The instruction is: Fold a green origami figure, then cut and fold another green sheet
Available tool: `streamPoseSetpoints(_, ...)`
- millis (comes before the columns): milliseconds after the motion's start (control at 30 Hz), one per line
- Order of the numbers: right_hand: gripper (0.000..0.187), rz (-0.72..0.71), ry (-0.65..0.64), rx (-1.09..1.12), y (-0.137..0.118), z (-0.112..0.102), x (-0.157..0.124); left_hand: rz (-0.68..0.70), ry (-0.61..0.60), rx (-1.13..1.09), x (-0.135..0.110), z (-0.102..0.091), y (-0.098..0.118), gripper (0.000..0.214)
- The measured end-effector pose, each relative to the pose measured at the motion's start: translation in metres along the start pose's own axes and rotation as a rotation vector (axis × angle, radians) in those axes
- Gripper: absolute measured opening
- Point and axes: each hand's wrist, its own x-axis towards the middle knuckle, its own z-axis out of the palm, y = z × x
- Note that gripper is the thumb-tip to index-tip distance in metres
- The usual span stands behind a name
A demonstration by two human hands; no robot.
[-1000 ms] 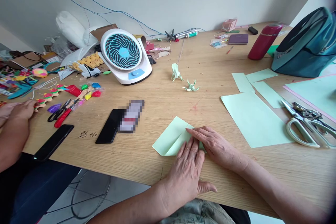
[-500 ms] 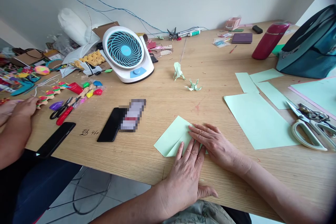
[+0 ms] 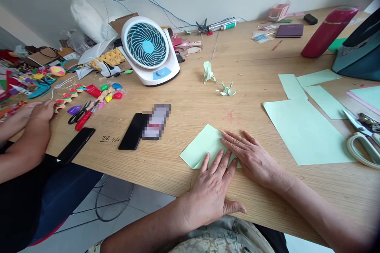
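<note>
A folded sheet of pale green paper lies near the front edge of the wooden table. My left hand rests flat on its near corner, fingers stretched out. My right hand lies flat on the paper's right side, fingers spread and pointing left. Both hands press the paper down and hold nothing. Two small folded green paper figures stand further back on the table.
Larger green sheets and scissors lie to the right. A white and blue fan, two black phones, red scissors, a red bottle and a teal bag are around. Another person's hands work among colourful craft bits at left.
My hands stay flat on the folded paper; my right fingers have spread a little. The view has shifted, so everything sits slightly to the right and higher.
</note>
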Motion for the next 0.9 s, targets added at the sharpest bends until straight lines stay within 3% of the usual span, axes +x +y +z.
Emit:
streamPoseSetpoints(500,0.062,0.017,0.032,0.035,-0.002,0.0,0.002,0.0,-0.001,-0.044,-0.028,0.001,-0.024,0.093)
streamPoseSetpoints(700,0.055,0.086,0.085,0.153,0.002,-0.017,-0.004,-0.003,-0.001,-0.039,-0.026,-0.002,-0.023,0.09)
streamPoseSetpoints(800,0.056,0.12,0.104,0.06,-0.017,-0.025,-0.018,0.005,0.028,-0.034,-0.027,-0.001,-0.023,0.089)
streamPoseSetpoints(900,0.067,0.027,0.05,-0.029,-0.052,-0.021,-0.034,0.009,0.062,-0.019,-0.028,0.003,-0.023,0.091)
